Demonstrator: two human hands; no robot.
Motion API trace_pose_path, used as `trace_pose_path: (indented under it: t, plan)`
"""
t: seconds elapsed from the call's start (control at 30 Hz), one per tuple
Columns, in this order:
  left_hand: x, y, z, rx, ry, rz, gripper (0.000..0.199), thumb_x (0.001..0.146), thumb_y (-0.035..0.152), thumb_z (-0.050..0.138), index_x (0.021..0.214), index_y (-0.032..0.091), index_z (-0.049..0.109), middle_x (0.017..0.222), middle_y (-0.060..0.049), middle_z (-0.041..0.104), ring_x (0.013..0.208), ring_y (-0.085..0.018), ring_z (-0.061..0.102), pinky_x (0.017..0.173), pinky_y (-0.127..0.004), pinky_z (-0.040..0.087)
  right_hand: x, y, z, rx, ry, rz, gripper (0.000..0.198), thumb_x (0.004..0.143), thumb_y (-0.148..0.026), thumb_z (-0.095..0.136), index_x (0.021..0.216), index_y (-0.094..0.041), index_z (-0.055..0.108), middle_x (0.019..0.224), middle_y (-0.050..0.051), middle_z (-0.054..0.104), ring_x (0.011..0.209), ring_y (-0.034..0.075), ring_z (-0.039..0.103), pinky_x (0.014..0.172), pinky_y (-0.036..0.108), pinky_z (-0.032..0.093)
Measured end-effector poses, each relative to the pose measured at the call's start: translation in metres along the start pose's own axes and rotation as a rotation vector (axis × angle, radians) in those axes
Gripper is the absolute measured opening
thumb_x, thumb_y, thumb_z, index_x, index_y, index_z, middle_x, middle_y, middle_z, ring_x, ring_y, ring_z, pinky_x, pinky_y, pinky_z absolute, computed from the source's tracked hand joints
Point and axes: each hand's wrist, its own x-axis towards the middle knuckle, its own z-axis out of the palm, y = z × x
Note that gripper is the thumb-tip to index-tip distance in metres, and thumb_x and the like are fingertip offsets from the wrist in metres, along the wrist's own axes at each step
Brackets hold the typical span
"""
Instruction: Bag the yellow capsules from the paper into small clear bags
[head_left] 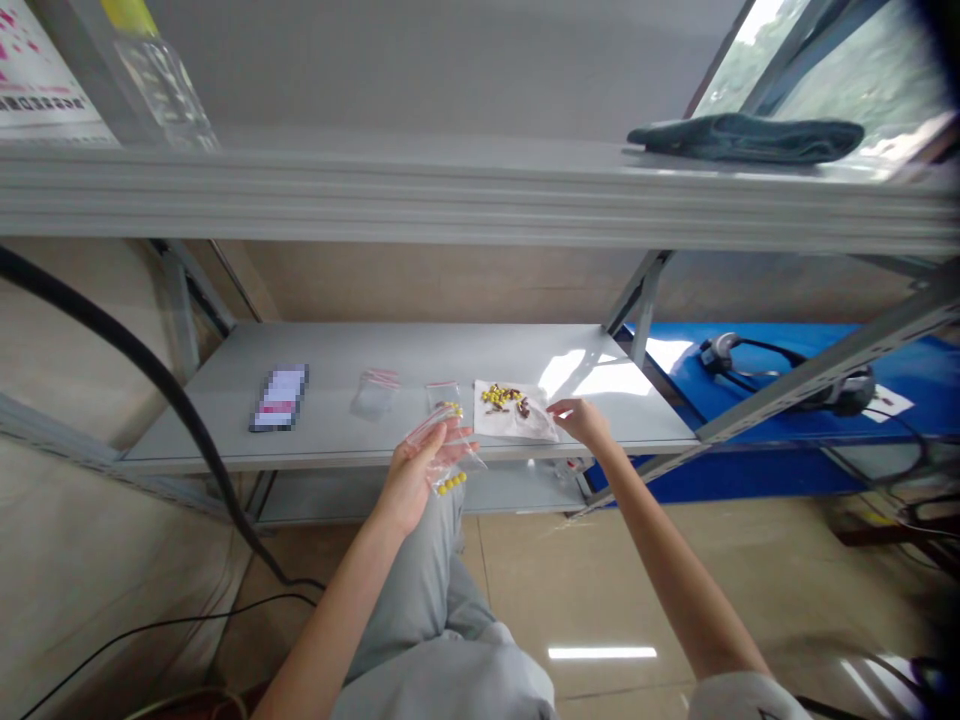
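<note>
While the person sits facing the lower shelf (337, 350), the holdings stand as follows:

- Left hand (415, 472): fingers curled round a clear zip bag (450, 462), held just off the shelf's front edge over the lap. Small yellow beads (451, 484) sit in the bag's low end; its mouth points up and away toward the shelf.
- Right hand (582, 418): fingers loose and half spread, holding nothing that shows; fingertips rest at the right edge of a white paper sheet (499, 422).
- White paper sheet: lies flat near the shelf's front edge, right of centre, carrying a loose heap of yellow and brown pieces (504, 397). The heap lies up and right of the held bag, and left of the right hand, which is the nearer hand to it.
- Empty zip bags (376, 390): two, flat on the shelf, left of the sheet.
- Blurred card (280, 397): toward the shelf's left end.
- Upper shelf (480, 190): folded dark cloth (750, 137) at its right end.
</note>
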Motion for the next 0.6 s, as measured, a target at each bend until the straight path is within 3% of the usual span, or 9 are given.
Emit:
trace_pose_path:
  t: [0.37,0.6]
  plan:
    - [0.01,0.002,0.0,-0.017,0.106,0.027,0.031,0.062,0.03,0.078,0.085,0.015,0.063,0.081,-0.004,0.071,0.081,-0.021,0.069,0.079,-0.029,0.049,0.032,-0.005,-0.004,-0.078,-0.011,-0.12,0.025,0.079,-0.016,0.055,0.094,-0.026,0.072,0.096,0.002,0.07,0.08,0.016,0.064,0.061,0.02,0.041]
    - [0.003,0.013,0.006,-0.185,0.048,0.022,0.026,0.072,0.032,0.071,0.092,0.021,0.058,0.104,-0.005,0.068,0.1,-0.022,0.064,0.083,-0.033,0.051,0.045,-0.036,0.009,-0.134,0.027,-0.105,0.023,0.08,-0.023,0.054,0.095,-0.02,0.072,0.099,0.008,0.068,0.088,0.019,0.062,0.071,0.023,0.042]
